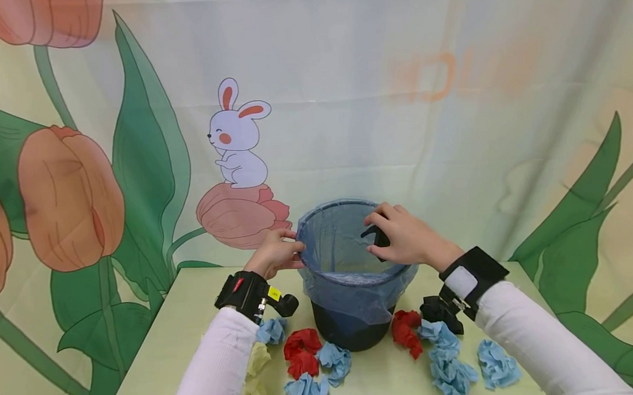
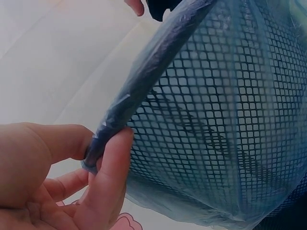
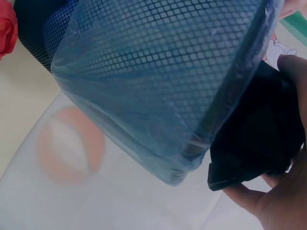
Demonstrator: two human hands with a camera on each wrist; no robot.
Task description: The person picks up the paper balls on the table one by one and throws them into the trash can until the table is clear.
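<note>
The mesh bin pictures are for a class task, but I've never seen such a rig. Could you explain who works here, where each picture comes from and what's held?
There is no machine: a person in white sleeves works. The wide picture comes from the person's head, looking forward and down; the others from a camera on each wrist. On the table lie crumpled pieces, red, blue, yellow and black, near a dark mesh bin lined with a bluish bag. The left hand pinches the rim; the right hand holds a black crumpled lump at the bin's mouth.

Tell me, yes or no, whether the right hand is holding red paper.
No, the right hand has its fingers around crumpled black paper.
</note>
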